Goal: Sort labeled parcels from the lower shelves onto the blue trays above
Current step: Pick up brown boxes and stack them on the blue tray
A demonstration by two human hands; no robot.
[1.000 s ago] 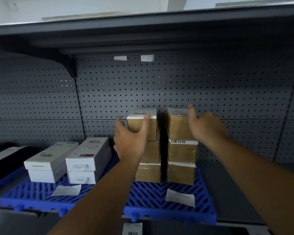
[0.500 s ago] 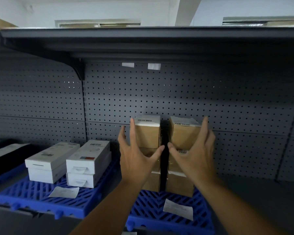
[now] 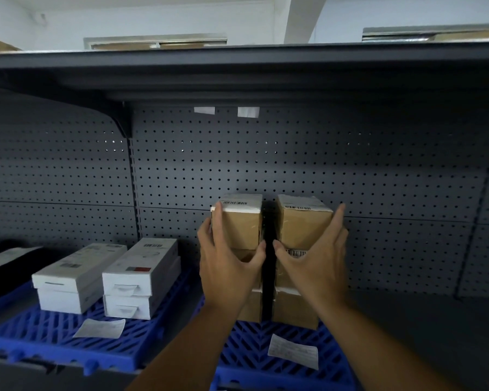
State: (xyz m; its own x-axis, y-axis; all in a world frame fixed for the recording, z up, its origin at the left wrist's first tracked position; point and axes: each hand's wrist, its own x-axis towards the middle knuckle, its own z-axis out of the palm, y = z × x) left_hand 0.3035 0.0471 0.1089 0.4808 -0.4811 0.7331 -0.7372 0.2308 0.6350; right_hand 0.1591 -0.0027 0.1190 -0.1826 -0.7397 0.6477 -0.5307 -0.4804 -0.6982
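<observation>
Two stacks of brown labeled parcels stand side by side on a blue tray (image 3: 251, 354), with a dark gap between them. My left hand (image 3: 226, 275) rests against the left stack, its straight fingers along the left side of the top parcel (image 3: 242, 227) and its thumb across the front. My right hand (image 3: 316, 266) mirrors it on the right stack, fingers lying up the right side of that top parcel (image 3: 304, 224), thumb on the front by a barcode label. The hands hide the middle parcels.
Two pairs of stacked white boxes (image 3: 141, 266) sit on a second blue tray (image 3: 54, 342) to the left. A paper slip (image 3: 99, 328) lies on that tray, another slip (image 3: 292, 354) before the brown stacks. Black packages (image 3: 0, 263) lie far left. A dark shelf (image 3: 237, 69) overhangs.
Both hands have dropped from the tops of the stacks and now frame them from the front, fingers on the outer sides. The view has tilted upward.
</observation>
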